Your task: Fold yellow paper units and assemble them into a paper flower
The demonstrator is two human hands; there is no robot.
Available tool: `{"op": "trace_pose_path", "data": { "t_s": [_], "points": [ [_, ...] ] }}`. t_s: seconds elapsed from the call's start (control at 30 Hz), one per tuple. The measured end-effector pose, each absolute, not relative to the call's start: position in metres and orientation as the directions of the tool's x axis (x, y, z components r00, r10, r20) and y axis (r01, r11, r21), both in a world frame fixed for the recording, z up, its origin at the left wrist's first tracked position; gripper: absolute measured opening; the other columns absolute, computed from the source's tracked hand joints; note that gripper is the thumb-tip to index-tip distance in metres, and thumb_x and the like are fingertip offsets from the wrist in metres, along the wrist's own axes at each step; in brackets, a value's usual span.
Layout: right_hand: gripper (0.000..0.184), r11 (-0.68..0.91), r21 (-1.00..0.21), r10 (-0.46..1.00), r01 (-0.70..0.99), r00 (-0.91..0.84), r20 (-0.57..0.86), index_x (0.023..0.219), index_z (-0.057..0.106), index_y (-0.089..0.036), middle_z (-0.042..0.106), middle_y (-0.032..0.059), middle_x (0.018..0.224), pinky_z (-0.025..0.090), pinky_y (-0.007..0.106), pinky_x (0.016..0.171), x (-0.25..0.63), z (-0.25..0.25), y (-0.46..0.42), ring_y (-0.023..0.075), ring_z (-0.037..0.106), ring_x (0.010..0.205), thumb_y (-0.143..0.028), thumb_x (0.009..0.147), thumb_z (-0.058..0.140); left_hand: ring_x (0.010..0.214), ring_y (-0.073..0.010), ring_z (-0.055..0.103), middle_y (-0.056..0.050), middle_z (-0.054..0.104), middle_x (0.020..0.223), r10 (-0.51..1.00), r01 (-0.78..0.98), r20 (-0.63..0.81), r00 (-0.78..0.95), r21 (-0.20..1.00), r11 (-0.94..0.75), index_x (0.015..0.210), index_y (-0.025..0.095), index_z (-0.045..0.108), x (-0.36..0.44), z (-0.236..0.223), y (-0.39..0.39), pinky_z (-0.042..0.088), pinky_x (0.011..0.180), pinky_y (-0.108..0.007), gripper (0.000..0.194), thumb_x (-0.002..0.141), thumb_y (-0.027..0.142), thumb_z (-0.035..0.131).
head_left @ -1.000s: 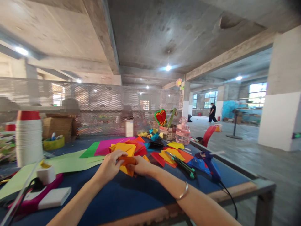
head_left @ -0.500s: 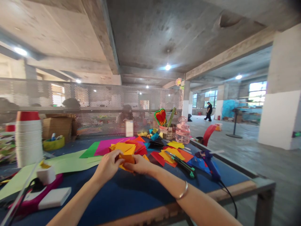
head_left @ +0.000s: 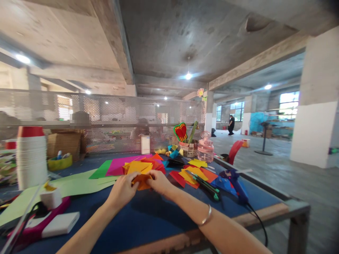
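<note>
Orange paper point(head_left: 142, 181) sits pinched between left hand point(head_left: 122, 190) and right hand point(head_left: 158, 182), fingers closed on it above mid-desk point(head_left: 148, 225). Since a second ago it has shrunk, bunched tighter; the fold looks further along.

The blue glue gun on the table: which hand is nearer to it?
Right. The right hand pinches the orange paper on the side toward the glue gun, with loose sheets between them. The left hand grips the paper's opposite side.
</note>
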State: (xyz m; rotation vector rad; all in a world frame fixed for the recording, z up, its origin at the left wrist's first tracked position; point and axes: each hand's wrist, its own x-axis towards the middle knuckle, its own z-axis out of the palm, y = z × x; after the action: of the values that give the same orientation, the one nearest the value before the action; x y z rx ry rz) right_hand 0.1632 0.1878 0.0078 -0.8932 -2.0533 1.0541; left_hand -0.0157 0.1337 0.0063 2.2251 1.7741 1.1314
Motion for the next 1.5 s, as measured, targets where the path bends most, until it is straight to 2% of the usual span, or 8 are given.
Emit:
{"op": "trace_pose_path", "data": {
  "t_s": [0.13,0.3,0.47,0.67,1.03,1.37,1.5],
  "points": [
    [0.036,0.43,-0.862,0.77,0.267,-0.607,0.196,0.126,0.06,-0.018,0.065,0.007,0.12,0.059,0.04,0.084,0.162,0.013,0.181,0.0196,0.067,0.1,-0.039,0.097,0.065,0.092,-0.018,0.066,-0.005,0.067,0.107,0.906,0.734,0.422,-0.037,0.626,-0.262,0.11,0.016,0.063,-0.022,0.005,0.139,0.058,0.083,-0.039,0.03,0.095,0.042,0.065],
    [0.033,0.422,-0.858,0.769,0.293,-0.617,0.168,0.121,0.062,-0.016,0.066,0.0059,0.115,0.059,0.038,0.083,0.158,0.011,0.178,0.0187,0.067,0.097,-0.041,0.098,0.063,0.094,-0.0185,0.067,-0.007,0.066,0.114,0.945,0.487,0.303,-0.125,0.848,-0.208,0.119,0.017,0.061,-0.021,0.0,0.149,0.059,0.081,-0.038,0.035,0.095,0.042,0.064],
    [0.032,0.415,-0.849,0.807,0.327,-0.564,0.177,0.116,0.063,-0.016,0.067,0.005,0.112,0.059,0.037,0.082,0.158,0.004,0.185,0.0181,0.067,0.094,-0.042,0.098,0.063,0.094,-0.0184,0.067,-0.006,0.066,0.113,0.972,0.294,0.204,-0.119,0.942,-0.162,0.118,0.016,0.061,-0.012,-0.003,0.148,0.059,0.083,-0.039,0.034,0.096,0.042,0.063],
    [0.033,0.426,-0.843,0.823,0.329,-0.528,0.21,0.118,0.063,-0.016,0.066,0.0056,0.115,0.058,0.039,0.084,0.162,0.006,0.189,0.0195,0.067,0.098,-0.043,0.098,0.063,0.098,-0.0198,0.066,-0.007,0.065,0.117,0.988,0.268,0.128,-0.082,0.958,-0.102,0.12,0.017,0.06,-0.012,-0.003,0.147,0.059,0.084,-0.04,0.036,0.095,0.042,0.065],
    [0.034,0.437,-0.808,0.82,0.395,-0.544,0.178,0.118,0.064,-0.016,0.066,0.0053,0.117,0.058,0.04,0.086,0.161,0.007,0.187,0.0211,0.067,0.101,-0.043,0.098,0.064,0.106,-0.023,0.065,-0.008,0.064,0.123,0.945,0.32,0.292,-0.145,0.918,-0.234,0.121,0.017,0.061,-0.013,0.005,0.149,0.058,0.09,-0.044,0.037,0.094,0.042,0.066],
    [0.032,0.427,-0.796,0.801,0.429,-0.589,0.113,0.114,0.064,-0.016,0.068,0.004,0.107,0.059,0.035,0.078,0.159,0.006,0.184,0.0164,0.068,0.089,-0.044,0.099,0.061,0.104,-0.0218,0.065,-0.008,0.064,0.122,0.924,0.29,0.304,-0.23,0.928,-0.233,0.121,0.017,0.061,-0.016,0.007,0.145,0.058,0.089,-0.043,0.036,0.094,0.041,0.065],
    [0.032,0.451,-0.758,0.8,0.47,-0.589,0.111,0.112,0.065,-0.015,0.067,0.0035,0.108,0.059,0.036,0.08,0.158,0.006,0.182,0.0181,0.068,0.091,-0.044,0.098,0.063,0.103,-0.0215,0.066,-0.008,0.064,0.121,0.923,0.279,0.294,-0.247,0.934,-0.223,0.12,0.017,0.061,-0.015,0.007,0.145,0.058,0.088,-0.043,0.036,0.095,0.041,0.065]
  ]
}}
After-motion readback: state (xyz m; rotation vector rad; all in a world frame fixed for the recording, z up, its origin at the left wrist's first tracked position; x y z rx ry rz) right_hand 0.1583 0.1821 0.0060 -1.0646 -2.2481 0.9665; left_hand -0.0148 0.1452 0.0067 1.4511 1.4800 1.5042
